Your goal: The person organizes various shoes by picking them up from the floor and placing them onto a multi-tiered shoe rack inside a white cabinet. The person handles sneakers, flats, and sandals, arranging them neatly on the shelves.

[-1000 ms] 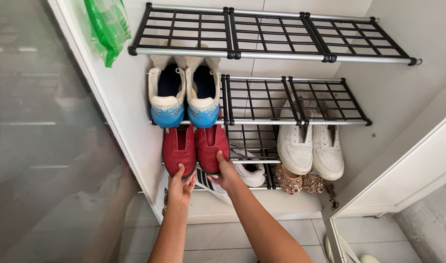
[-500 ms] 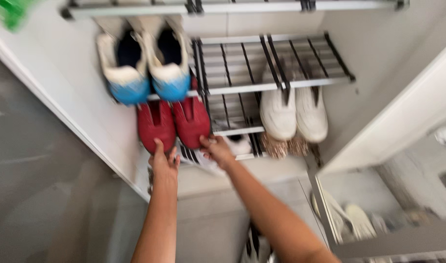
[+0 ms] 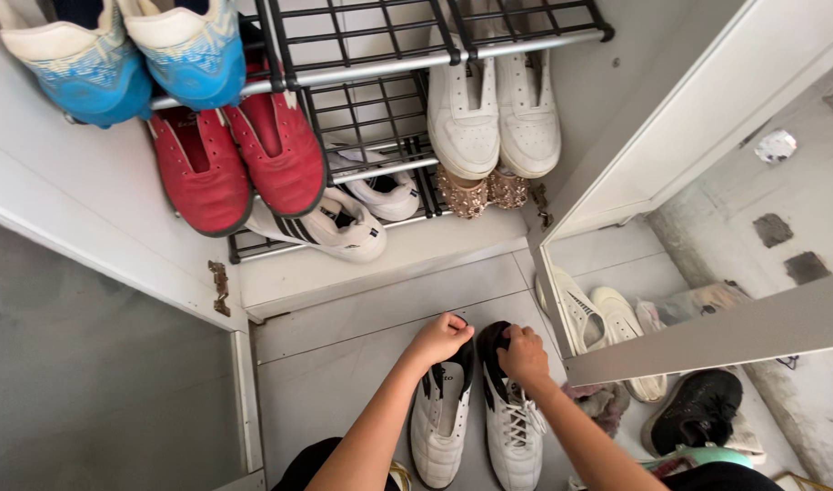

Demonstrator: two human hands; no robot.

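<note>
Two white lace-up sneakers with black lining stand side by side on the grey tiled floor. My left hand [image 3: 441, 338] grips the heel of the left sneaker [image 3: 437, 427]. My right hand [image 3: 524, 353] grips the heel of the right sneaker [image 3: 513, 438]. Both fists are closed on the heel collars. Above them stands a black wire shoe rack [image 3: 371, 109] inside a white cupboard, and a pair of red shoes [image 3: 239, 164] rests on its left side.
On the rack sit blue-toed white sneakers [image 3: 130, 50], a white pair [image 3: 494, 114], striped white sneakers [image 3: 339, 227] and glittery shoes [image 3: 485, 191]. An open white door [image 3: 707, 336] stands at the right, with pale shoes [image 3: 598, 318] and a black shoe [image 3: 698, 409] behind it.
My hands left the red shoes on the rack and came down to the floor. They now grip the heels of two white sneakers. The view tilted downward.
</note>
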